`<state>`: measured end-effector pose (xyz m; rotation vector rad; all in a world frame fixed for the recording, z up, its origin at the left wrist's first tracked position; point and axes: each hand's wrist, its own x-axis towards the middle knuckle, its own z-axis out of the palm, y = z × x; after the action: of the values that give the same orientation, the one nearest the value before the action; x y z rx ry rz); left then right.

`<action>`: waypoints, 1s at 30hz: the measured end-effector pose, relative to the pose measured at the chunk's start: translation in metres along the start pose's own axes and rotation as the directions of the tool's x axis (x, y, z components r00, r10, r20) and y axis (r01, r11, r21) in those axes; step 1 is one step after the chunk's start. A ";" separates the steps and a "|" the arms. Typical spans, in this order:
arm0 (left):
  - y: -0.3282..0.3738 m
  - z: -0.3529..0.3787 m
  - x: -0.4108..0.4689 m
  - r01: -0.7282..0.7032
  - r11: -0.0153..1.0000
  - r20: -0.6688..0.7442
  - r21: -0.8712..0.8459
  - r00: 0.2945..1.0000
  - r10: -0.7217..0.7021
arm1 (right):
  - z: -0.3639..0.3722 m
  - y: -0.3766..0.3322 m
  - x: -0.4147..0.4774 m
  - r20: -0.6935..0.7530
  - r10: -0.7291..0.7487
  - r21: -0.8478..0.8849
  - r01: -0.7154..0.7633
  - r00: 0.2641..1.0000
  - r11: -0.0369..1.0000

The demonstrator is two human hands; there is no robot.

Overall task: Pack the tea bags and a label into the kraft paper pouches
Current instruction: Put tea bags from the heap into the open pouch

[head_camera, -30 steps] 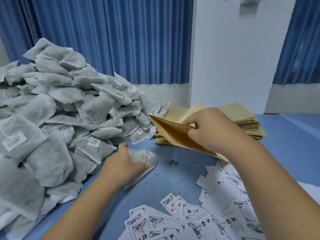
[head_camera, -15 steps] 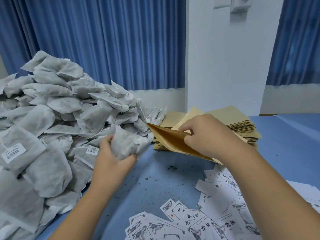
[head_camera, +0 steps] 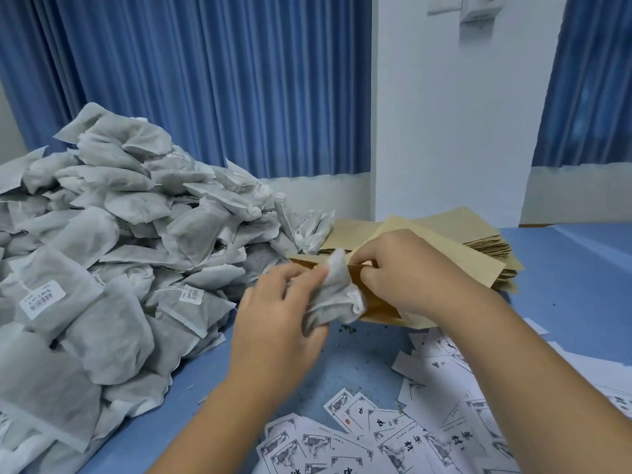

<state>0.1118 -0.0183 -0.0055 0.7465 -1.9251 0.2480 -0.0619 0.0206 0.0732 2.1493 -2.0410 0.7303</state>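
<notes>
On a blue table point(head_camera: 564, 302) before blue curtains point(head_camera: 222, 80), the left hand point(head_camera: 273, 323) grips a white tea bag point(head_camera: 337, 295) at the mouth of a kraft pouch point(head_camera: 372, 302). The right hand point(head_camera: 407, 275) pinches the pouch's upper edge, holding it just above the table. A tea bag heap point(head_camera: 119, 251) lies left, the pouch stack point(head_camera: 461, 241) behind, printed labels point(head_camera: 393, 439) in front.

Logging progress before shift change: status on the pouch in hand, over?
Status: left grip pinching a tea bag; right grip holding the kraft pouch mouth open. Tea bag at the mouth, mostly outside. Nothing between them.
</notes>
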 end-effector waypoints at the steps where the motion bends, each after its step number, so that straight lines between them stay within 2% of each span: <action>1: -0.001 -0.001 0.000 -0.027 0.999 0.067 0.021 0.997 0.025 | -0.001 0.000 0.000 -0.009 0.004 0.018 -0.003 1.000 1.000; 5: 0.002 -0.004 0.002 -0.097 0.989 0.315 0.110 0.947 0.057 | -0.002 -0.003 0.002 -0.041 -0.025 0.071 0.028 0.999 0.997; 10: 0.014 -0.001 0.005 0.000 1.000 0.364 0.022 0.931 -0.008 | 0.001 -0.008 0.001 -0.024 -0.053 0.106 0.056 0.998 0.993; 11: 0.016 0.000 0.004 0.056 0.998 0.351 -0.015 0.935 -0.048 | 0.001 -0.010 0.001 -0.027 -0.060 0.118 0.062 0.998 0.991; 13: 0.023 0.003 0.006 0.279 0.953 0.302 -0.119 0.924 -0.233 | 0.002 -0.014 0.000 -0.044 -0.074 0.142 0.080 0.996 0.987; 15: 0.029 0.008 0.008 0.476 0.865 0.253 -0.158 0.866 -0.431 | 0.004 -0.019 -0.001 -0.051 -0.101 0.140 0.107 0.994 0.984; 16: 0.031 0.010 0.010 0.506 0.845 0.240 -0.170 0.853 -0.463 | 0.005 -0.022 -0.001 -0.048 -0.116 0.130 0.121 0.992 0.984; 18: 0.032 0.011 0.014 0.456 0.853 0.222 -0.253 0.886 -0.408 | 0.007 -0.024 -0.002 -0.052 -0.127 0.106 0.132 0.990 0.986; 21: 0.028 0.006 0.010 0.288 0.864 0.219 -0.412 0.952 -0.213 | 0.004 -0.020 -0.001 -0.100 -0.100 0.066 0.107 0.990 0.992; 23: 0.022 0.002 0.006 0.251 0.835 0.154 -0.489 0.968 -0.200 | 0.000 -0.015 0.000 -0.131 -0.073 0.047 0.079 0.989 0.996; 25: 0.015 -0.002 0.003 0.183 0.882 0.032 -0.434 0.982 -0.189 | -0.003 -0.011 0.000 -0.159 -0.049 0.083 0.062 0.986 0.995; 27: 0.009 -0.004 0.002 0.033 0.967 -0.066 -0.252 0.997 -0.051 | -0.004 -0.010 0.000 -0.183 -0.036 0.121 0.058 0.982 0.991; 30: 0.007 -0.005 -0.001 -0.158 0.980 -0.030 -0.122 0.987 0.156 | -0.004 -0.011 0.001 -0.196 -0.039 0.144 0.068 0.980 0.987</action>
<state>0.1112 -0.0101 -0.0027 0.5086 -1.9635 0.2291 -0.0523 0.0222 0.0801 2.1038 -1.8782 1.0704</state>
